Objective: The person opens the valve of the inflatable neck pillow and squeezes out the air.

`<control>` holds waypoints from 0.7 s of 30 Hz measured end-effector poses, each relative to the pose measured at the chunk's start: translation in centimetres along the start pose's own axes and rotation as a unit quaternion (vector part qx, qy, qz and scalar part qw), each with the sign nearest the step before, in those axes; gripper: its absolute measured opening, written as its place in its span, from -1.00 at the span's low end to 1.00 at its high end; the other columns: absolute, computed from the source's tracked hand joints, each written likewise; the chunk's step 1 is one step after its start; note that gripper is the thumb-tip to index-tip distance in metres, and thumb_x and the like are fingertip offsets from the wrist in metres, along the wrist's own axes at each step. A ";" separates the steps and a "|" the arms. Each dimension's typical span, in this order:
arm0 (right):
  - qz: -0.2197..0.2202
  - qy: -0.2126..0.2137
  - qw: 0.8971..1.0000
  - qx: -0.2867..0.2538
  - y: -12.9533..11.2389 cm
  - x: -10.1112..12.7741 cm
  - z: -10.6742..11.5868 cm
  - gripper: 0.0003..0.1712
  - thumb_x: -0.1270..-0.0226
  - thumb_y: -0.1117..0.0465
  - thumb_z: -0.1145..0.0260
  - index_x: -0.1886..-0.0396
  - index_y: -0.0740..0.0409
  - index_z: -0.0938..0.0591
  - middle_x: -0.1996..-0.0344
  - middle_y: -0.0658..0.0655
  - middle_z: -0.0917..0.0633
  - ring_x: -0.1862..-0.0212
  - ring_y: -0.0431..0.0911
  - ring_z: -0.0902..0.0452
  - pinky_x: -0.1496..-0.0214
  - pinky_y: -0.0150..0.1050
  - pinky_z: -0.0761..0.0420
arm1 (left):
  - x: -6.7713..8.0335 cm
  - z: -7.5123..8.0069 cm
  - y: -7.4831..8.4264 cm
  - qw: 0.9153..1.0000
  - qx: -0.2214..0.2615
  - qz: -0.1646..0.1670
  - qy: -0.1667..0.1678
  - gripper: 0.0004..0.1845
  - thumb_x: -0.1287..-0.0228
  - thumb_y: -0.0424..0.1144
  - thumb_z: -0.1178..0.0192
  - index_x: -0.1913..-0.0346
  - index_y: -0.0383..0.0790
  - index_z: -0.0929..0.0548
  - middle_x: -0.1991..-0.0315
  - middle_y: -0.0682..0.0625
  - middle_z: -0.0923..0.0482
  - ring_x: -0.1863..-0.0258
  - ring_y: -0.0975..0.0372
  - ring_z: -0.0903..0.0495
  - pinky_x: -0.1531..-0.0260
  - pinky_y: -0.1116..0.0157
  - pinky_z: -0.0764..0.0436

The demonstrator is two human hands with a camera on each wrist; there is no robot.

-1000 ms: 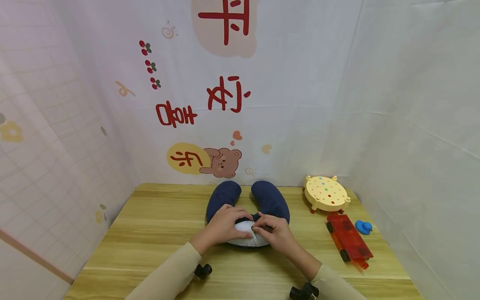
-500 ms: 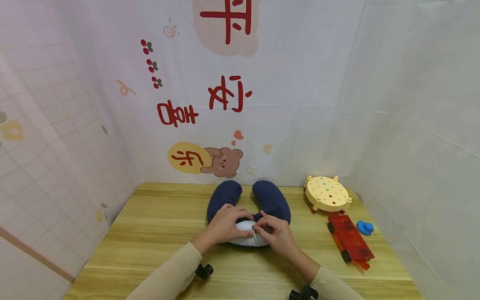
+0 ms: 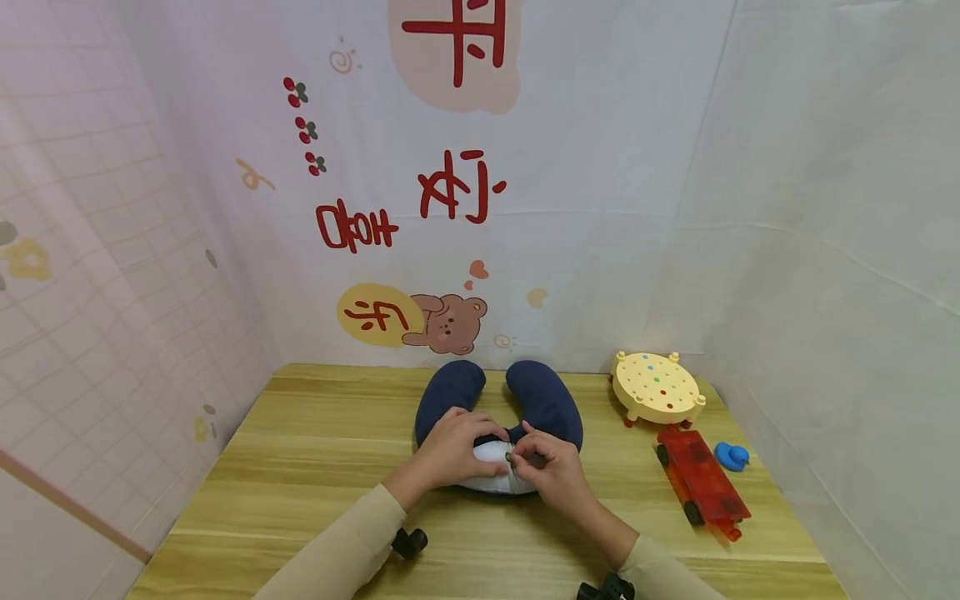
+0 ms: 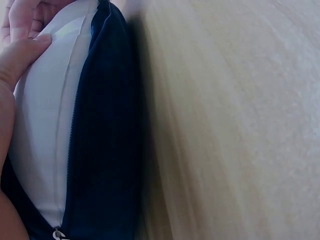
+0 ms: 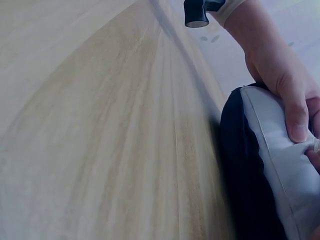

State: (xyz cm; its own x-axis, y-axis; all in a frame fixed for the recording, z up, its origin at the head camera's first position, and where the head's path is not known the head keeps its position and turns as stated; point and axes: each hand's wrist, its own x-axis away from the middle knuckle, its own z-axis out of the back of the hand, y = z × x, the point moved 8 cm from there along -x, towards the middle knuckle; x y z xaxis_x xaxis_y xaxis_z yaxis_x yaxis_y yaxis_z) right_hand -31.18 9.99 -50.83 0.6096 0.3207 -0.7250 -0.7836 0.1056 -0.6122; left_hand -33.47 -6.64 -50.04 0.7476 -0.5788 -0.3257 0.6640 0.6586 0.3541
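Observation:
A navy U-shaped neck pillow lies on the table, its curved middle toward me. Its cover is unzipped there and bares a white inner cushion; the zipper pull sits at one end of the opening in the left wrist view. My left hand grips the white cushion from the left, thumb on the near side and fingers on the far side. My right hand pinches a small clear piece on the cushion's top between thumb and index finger. The fingers mostly hide that piece.
To the right on the wooden table stand a round yellow pegged toy stool, a red toy cart with black wheels and a blue toy duck. White printed cloth walls the back and sides. Black wrist mounts hang under the forearms.
The head view has shifted very slightly. Both hands stay at the same places on the pillow, with only a small movement of the right fingertips at the pinched piece.

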 end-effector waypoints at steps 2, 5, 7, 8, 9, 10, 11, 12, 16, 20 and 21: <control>0.000 0.005 1.000 0.003 -0.1 -0.1 0.0 -0.61 -0.14 0.73 -0.52 0.36 0.15 -0.77 0.37 0.10 -0.80 0.27 0.00 -0.78 -0.47 0.04 -0.56 | 0.0 0.0 0.0 1.000 0.001 0.002 -0.001 -0.52 -0.25 0.28 -0.60 -0.13 0.17 -0.85 -0.07 0.26 -0.74 -0.04 0.36 -0.67 -0.28 0.08 -0.47; 0.002 0.000 1.000 0.002 -0.1 -0.1 0.1 -0.59 -0.10 0.76 -0.50 0.34 0.17 -0.76 0.36 0.12 -0.81 0.24 0.04 -0.79 -0.47 -0.02 -0.57 | 0.1 -0.1 -0.1 1.000 0.004 0.003 -0.003 -0.52 -0.25 0.28 -0.61 -0.13 0.17 -0.85 -0.07 0.27 -0.74 -0.05 0.36 -0.67 -0.29 0.09 -0.47; 0.008 -0.012 1.000 0.007 -0.2 -0.1 0.1 -0.59 -0.12 0.75 -0.49 0.27 0.19 -0.76 0.35 0.11 -0.81 0.24 0.02 -0.80 -0.48 -0.07 -0.57 | 0.2 -0.1 -0.1 1.000 0.007 0.004 -0.002 -0.52 -0.25 0.28 -0.61 -0.13 0.18 -0.85 -0.08 0.27 -0.73 -0.06 0.35 -0.67 -0.30 0.09 -0.47; 0.016 -0.022 1.000 0.013 -0.3 -0.2 0.1 -0.59 -0.13 0.74 -0.49 0.22 0.19 -0.77 0.32 0.10 -0.81 0.23 0.01 -0.80 -0.48 -0.09 -0.56 | 0.2 0.0 -0.1 1.000 0.008 0.004 0.000 -0.52 -0.25 0.28 -0.60 -0.13 0.18 -0.85 -0.09 0.27 -0.73 -0.07 0.35 -0.67 -0.31 0.08 -0.47; 0.025 -0.035 0.999 0.020 -0.5 -0.2 0.0 -0.58 -0.16 0.70 -0.50 0.16 0.16 -0.77 0.29 0.07 -0.81 0.20 0.01 -0.80 -0.49 -0.09 -0.56 | 0.3 0.0 -0.2 1.000 0.009 0.004 0.001 -0.52 -0.25 0.28 -0.61 -0.13 0.18 -0.85 -0.10 0.27 -0.74 -0.08 0.35 -0.67 -0.32 0.07 -0.47; 0.034 -0.045 0.998 0.029 -0.6 -0.3 -0.1 -0.56 -0.15 0.70 -0.50 0.12 0.16 -0.77 0.26 0.07 -0.81 0.19 0.01 -0.80 -0.49 -0.06 -0.56 | 0.3 0.1 -0.2 1.000 0.011 0.004 0.003 -0.52 -0.24 0.27 -0.61 -0.13 0.18 -0.85 -0.10 0.27 -0.74 -0.09 0.35 -0.67 -0.32 0.06 -0.47; 0.046 -0.055 0.997 0.038 -0.9 -0.4 -0.2 -0.55 -0.16 0.69 -0.50 0.09 0.16 -0.77 0.24 0.06 -0.80 0.17 -0.01 -0.79 -0.48 -0.02 -0.56 | 0.3 0.2 -0.2 1.000 0.013 0.005 0.004 -0.52 -0.24 0.27 -0.61 -0.13 0.18 -0.85 -0.11 0.26 -0.74 -0.10 0.35 -0.67 -0.33 0.06 -0.47; 0.058 -0.062 0.995 0.047 -1.1 -0.4 -0.3 -0.54 -0.15 0.68 -0.50 0.05 0.17 -0.77 0.22 0.06 -0.80 0.17 -0.02 -0.79 -0.49 0.02 -0.56 | 0.4 0.2 -0.2 1.000 0.014 0.005 0.004 -0.52 -0.24 0.27 -0.61 -0.14 0.18 -0.84 -0.11 0.27 -0.74 -0.11 0.35 -0.67 -0.33 0.05 -0.47; 0.086 -0.076 0.990 0.082 -1.7 -0.4 -0.6 -0.59 -0.20 0.62 -0.56 0.06 0.14 -0.80 0.14 0.05 -0.76 0.09 -0.05 -0.77 -0.44 0.03 -0.61 | 0.4 0.1 -0.2 1.000 0.018 0.004 0.003 -0.52 -0.26 0.27 -0.60 -0.15 0.17 -0.84 -0.11 0.27 -0.74 -0.11 0.34 -0.67 -0.35 0.04 -0.46; 0.084 -0.076 0.987 0.117 -1.7 -0.3 -0.5 -0.64 -0.23 0.54 -0.64 0.09 0.08 -0.84 0.07 0.04 -0.69 0.03 -0.07 -0.70 -0.19 -0.25 -0.71 | 0.4 -0.1 -0.3 1.000 0.021 0.006 0.001 -0.51 -0.28 0.27 -0.59 -0.17 0.18 -0.84 -0.12 0.27 -0.73 -0.10 0.35 -0.67 -0.36 0.05 -0.46; 0.082 -0.078 0.986 0.126 -1.6 -0.4 -0.5 -0.65 -0.23 0.52 -0.65 0.09 0.07 -0.85 0.05 0.04 -0.68 0.00 -0.07 -0.68 -0.13 -0.30 -0.71 | 0.5 -0.1 -0.3 1.000 0.023 0.008 0.000 -0.51 -0.27 0.27 -0.60 -0.17 0.18 -0.84 -0.12 0.28 -0.73 -0.11 0.35 -0.66 -0.36 0.06 -0.45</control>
State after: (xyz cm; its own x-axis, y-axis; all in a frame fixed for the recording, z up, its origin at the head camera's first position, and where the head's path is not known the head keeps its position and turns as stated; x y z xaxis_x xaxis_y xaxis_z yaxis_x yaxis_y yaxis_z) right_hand -30.10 9.29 -49.76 0.4613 0.4918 -0.7384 -0.8872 0.2638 -0.3785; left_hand -33.33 -7.05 -50.38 0.7585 -0.5681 -0.3193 0.6513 0.6453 0.3993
